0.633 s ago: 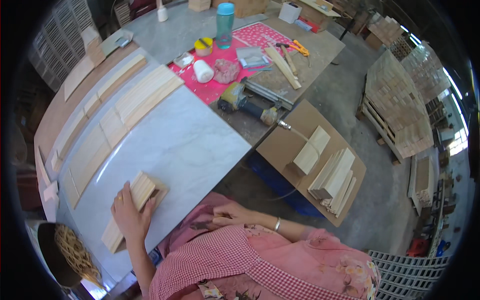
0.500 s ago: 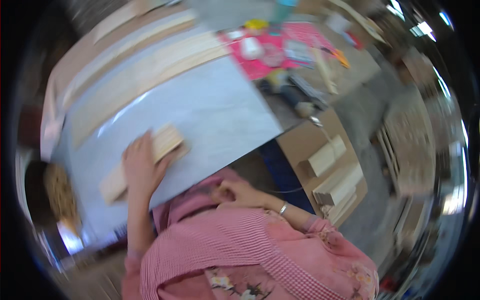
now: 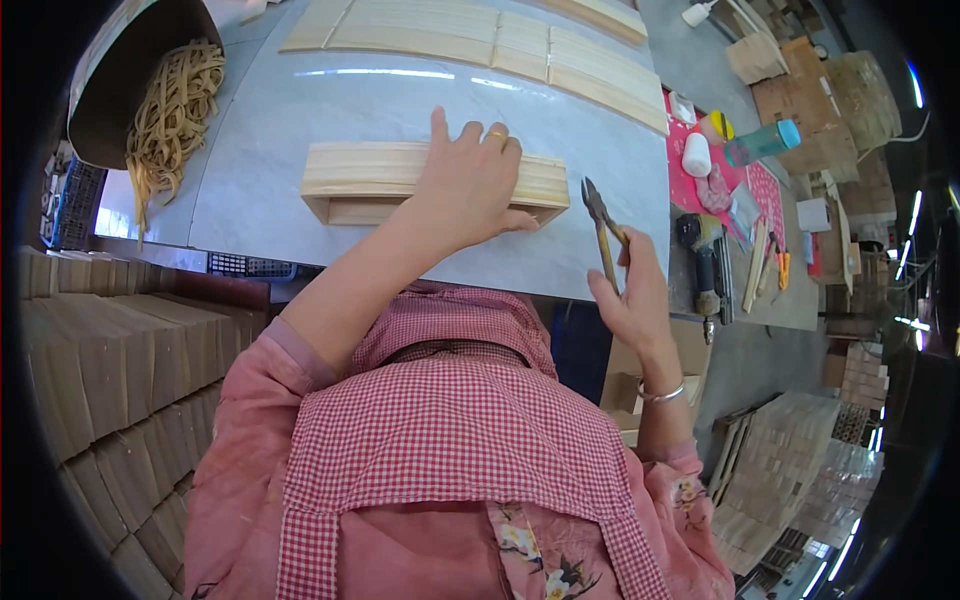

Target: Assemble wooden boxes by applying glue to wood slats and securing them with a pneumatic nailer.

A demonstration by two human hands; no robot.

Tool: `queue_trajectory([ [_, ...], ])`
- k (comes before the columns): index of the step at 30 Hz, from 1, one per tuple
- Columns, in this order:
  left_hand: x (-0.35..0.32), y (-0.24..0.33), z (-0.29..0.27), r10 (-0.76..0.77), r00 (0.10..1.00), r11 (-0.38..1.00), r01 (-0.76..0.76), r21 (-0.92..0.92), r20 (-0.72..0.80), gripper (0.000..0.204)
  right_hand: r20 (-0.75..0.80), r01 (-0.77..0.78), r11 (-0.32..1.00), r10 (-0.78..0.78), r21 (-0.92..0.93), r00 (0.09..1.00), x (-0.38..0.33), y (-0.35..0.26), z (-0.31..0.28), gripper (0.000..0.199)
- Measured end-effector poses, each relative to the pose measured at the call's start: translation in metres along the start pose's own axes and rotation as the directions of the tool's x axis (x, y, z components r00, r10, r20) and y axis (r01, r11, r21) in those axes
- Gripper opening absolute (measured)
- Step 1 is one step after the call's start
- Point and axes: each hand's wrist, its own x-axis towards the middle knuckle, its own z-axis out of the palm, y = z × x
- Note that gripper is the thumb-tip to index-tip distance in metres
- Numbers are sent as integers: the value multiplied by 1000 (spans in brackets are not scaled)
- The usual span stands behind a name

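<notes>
A long, narrow box of pale wood [image 3: 365, 168] lies on the grey-white tabletop, its open side partly facing me. My left hand [image 3: 470, 185] grips it across the top near its right half, fingers over the far edge and thumb along the near one. Just right of the box, my right hand [image 3: 637, 290] holds a pair of pliers [image 3: 603, 225] by yellowish-brown handles. Its dark jaws point away from me, near the box's right end but apart from it.
Flat pale boards [image 3: 420, 35] lie across the far tabletop [image 3: 260, 120]. A dark container of tan bands [image 3: 180, 110] stands far left. At right are a power tool [image 3: 705, 265], a white bottle [image 3: 697, 155] and a teal bottle [image 3: 765, 143]. Stacked wood pieces [image 3: 120, 350] fill the lower left.
My view has turned, and the box now lies crosswise before me. My right hand has risen from the lap by the table edge and now shows the pliers. My left hand remains on the box.
</notes>
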Motion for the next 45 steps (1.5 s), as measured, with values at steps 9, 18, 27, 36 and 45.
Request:
queue_trajectory([
  [9, 13, 8, -5, -18, 975, 995, 39, -93, 223, 72, 93, 61, 874, -18, -483, 996, 33, -32, -20, 49],
  [18, 2, 12, 4, -8, 1000, 998, 9, -61, 28, 65, 143, 75, 800, 14, -595, 990, 34, -54, -26, 42],
  [27, 3, 12, 4, -13, 998, 997, 17, -70, 57, 64, 166, 6, 786, 123, -619, 978, 29, -61, -16, 33],
  [36, 2, 12, 2, -10, 999, 997, 13, -72, 52, 64, 134, 33, 885, 33, -464, 990, 27, -43, -17, 32],
  [45, 3, 12, 3, -9, 997, 998, 14, -64, 80, 64, 150, 185, 742, -115, -644, 982, 38, -15, -19, 41],
])
